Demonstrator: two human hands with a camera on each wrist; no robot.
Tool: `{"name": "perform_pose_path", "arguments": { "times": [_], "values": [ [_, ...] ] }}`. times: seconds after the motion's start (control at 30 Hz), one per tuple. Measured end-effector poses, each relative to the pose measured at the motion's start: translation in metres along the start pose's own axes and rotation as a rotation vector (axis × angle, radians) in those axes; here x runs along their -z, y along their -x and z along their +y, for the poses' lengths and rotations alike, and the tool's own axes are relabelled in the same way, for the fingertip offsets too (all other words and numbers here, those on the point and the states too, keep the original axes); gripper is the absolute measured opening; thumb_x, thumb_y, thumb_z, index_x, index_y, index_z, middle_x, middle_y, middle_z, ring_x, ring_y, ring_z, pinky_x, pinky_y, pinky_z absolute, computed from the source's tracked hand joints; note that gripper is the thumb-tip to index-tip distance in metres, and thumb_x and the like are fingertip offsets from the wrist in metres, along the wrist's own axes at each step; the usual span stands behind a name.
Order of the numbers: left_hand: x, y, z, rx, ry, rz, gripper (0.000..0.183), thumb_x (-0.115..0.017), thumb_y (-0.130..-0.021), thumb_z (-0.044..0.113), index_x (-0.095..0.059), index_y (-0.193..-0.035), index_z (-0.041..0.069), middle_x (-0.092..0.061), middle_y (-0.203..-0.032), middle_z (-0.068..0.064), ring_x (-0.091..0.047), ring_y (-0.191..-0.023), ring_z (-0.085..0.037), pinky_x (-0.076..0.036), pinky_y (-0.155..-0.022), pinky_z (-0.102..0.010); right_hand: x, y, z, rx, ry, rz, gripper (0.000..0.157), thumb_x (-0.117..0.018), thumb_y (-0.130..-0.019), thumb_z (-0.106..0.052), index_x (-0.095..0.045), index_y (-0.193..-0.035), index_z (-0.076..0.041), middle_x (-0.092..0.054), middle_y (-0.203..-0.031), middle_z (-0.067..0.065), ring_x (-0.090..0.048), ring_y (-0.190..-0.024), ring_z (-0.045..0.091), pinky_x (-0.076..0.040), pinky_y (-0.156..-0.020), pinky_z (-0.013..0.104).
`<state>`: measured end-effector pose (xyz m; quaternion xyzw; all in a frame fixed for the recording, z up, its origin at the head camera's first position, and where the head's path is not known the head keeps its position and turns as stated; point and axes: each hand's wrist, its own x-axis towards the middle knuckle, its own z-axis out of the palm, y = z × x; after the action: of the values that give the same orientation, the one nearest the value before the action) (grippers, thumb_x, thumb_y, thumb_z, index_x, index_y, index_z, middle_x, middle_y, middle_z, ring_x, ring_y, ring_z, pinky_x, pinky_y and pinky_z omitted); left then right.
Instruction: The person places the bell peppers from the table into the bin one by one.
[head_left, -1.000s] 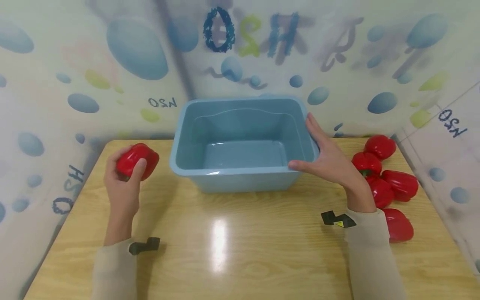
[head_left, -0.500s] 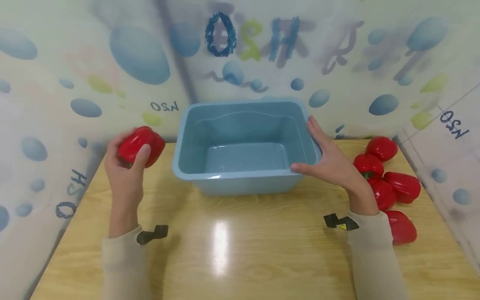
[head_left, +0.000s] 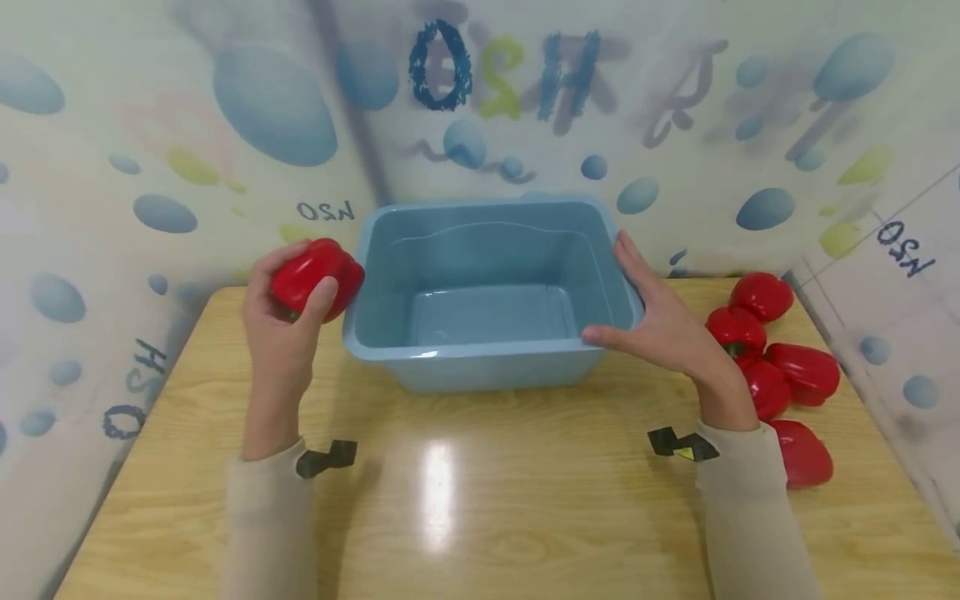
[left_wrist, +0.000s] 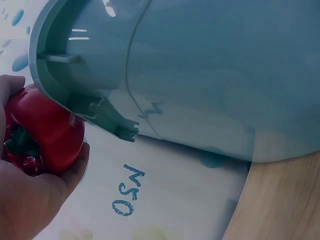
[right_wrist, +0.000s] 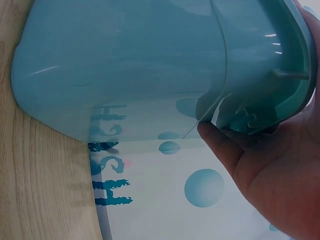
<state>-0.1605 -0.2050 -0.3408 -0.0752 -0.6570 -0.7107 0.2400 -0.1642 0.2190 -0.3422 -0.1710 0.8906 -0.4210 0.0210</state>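
Observation:
A glossy red bell pepper (head_left: 307,273) is held in my left hand (head_left: 281,337), raised beside the left rim of the light blue plastic tub (head_left: 480,350). In the left wrist view, the green stem of the bell pepper (left_wrist: 62,127) faces the palm, and its far side overlaps the rim. My right hand (head_left: 663,321) grips the tub's right side, the thumb over the front rim and the other fingers along the side edge. Under the rim in the right wrist view, fingertips (right_wrist: 212,135) touch the outer wall. The tub's inside shows only its bare bottom.
Several more red bell peppers (head_left: 802,372) lie grouped at the right edge of the wooden table (head_left: 510,492), near my right forearm. A white wall (head_left: 525,158) with blue drops and lettering stands directly behind the tub.
My left hand has moved up and to the right with the bell pepper, from over the table's left side to the tub's left rim. My right hand keeps its hold on the tub.

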Motion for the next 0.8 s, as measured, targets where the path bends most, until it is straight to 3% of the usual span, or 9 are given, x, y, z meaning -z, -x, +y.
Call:
{"name": "perform_pose_path", "arguments": {
  "times": [0.57, 0.8],
  "values": [
    [-0.015, 0.0, 0.003, -0.063, -0.077, -0.06, 0.065, -0.078, -0.078, -0.001, -0.052, -0.136, 0.012, -0.051, -0.146, -0.005, -0.046, -0.135, -0.025, -0.057, -0.092, -0.019, 0.001, 0.0, -0.001, -0.013, 0.0, 0.003, 0.112, -0.081, -0.081, -0.035, -0.003, -0.161, -0.039, 0.003, -0.17, -0.018, -0.016, -0.156, 0.027, -0.035, -0.114, 0.07],
    [-0.017, -0.001, 0.001, -0.115, -0.073, -0.141, 0.064, -0.077, -0.077, -0.006, -0.056, -0.136, 0.006, -0.051, -0.147, -0.008, -0.047, -0.135, -0.027, -0.057, -0.092, -0.018, -0.001, 0.0, 0.002, -0.012, 0.005, 0.001, 0.111, -0.08, -0.081, -0.035, -0.003, -0.162, -0.037, 0.003, -0.17, -0.019, -0.014, -0.158, 0.026, -0.032, -0.115, 0.071]
  ]
}}
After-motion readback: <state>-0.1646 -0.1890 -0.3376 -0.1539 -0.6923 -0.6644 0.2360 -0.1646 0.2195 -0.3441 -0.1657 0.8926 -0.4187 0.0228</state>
